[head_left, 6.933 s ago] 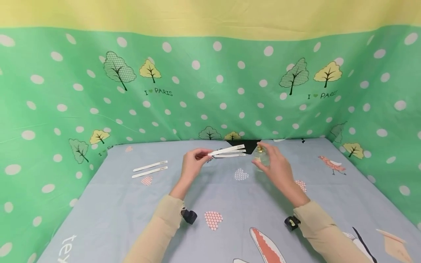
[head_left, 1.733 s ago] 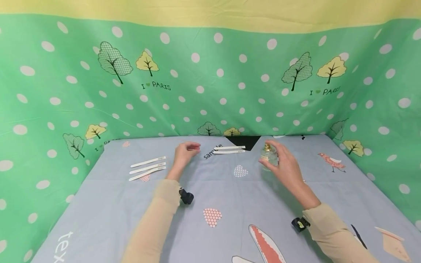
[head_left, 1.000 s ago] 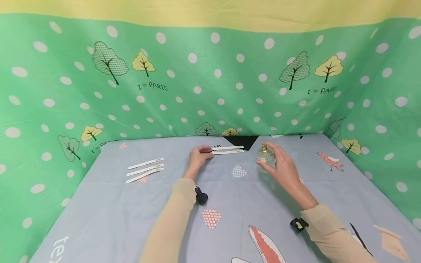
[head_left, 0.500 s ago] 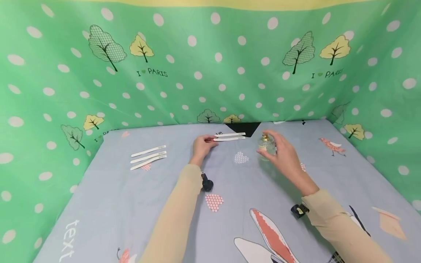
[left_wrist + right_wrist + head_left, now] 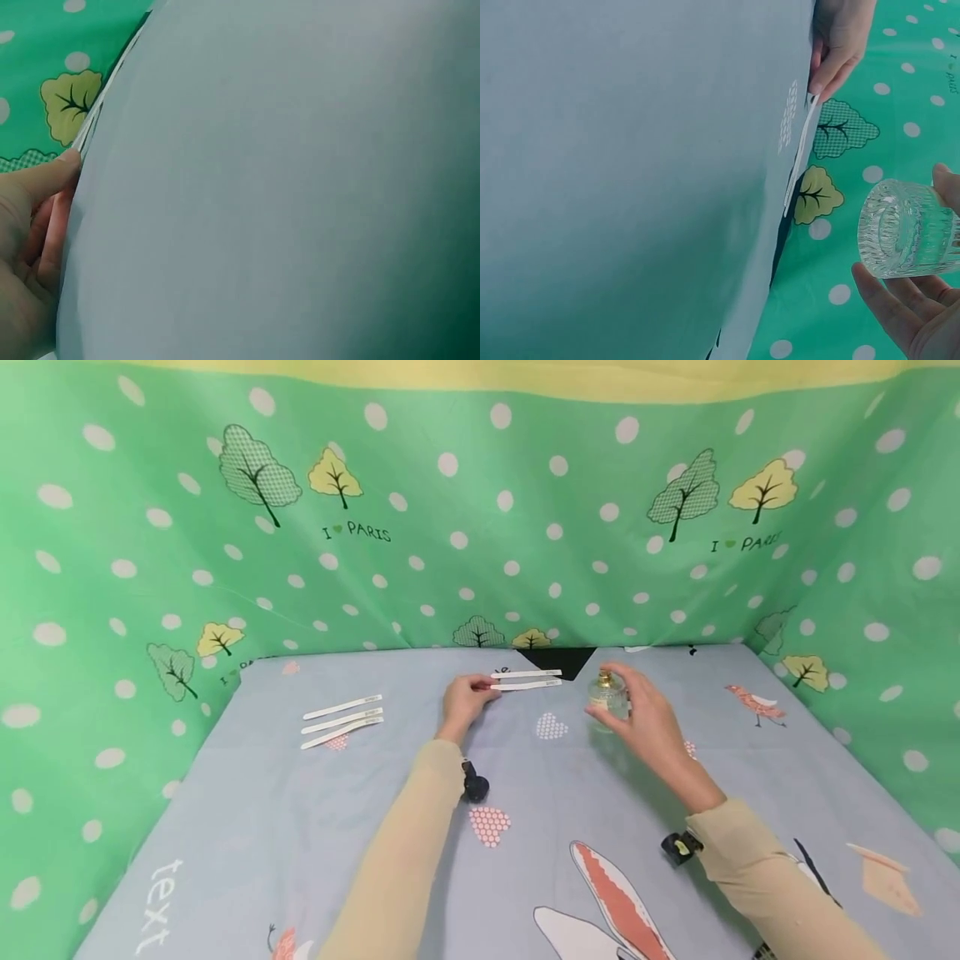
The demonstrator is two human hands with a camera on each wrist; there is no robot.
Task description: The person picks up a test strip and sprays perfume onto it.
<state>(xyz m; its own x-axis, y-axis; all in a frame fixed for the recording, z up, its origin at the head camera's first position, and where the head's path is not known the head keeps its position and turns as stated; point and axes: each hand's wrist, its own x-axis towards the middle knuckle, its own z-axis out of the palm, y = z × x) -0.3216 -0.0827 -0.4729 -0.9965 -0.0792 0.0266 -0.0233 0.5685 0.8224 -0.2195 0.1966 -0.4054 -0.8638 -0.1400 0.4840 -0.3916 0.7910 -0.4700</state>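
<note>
My left hand [image 5: 468,702] is at the left end of two white paper test strips lying side by side near the back of the table; thumb and finger pinch the end of the nearer strip [image 5: 528,685]. The farther strip [image 5: 528,674] lies just behind it. In the left wrist view the thumb [image 5: 52,174] is over the strip ends. My right hand [image 5: 651,722] holds a clear glass perfume bottle [image 5: 606,695] with a gold neck, fingers at its top and thumb low. The right wrist view shows the bottle's ribbed glass base [image 5: 900,229], raised off the cloth.
Three more white test strips [image 5: 341,720] lie fanned at the left. A blue-grey printed cloth [image 5: 300,827] covers the table. A green dotted curtain [image 5: 420,527] rises behind it and at both sides.
A third strip from the middle group now lies with those at the left. My left hand has come back right to the two middle strips. The right hand keeps holding the bottle.
</note>
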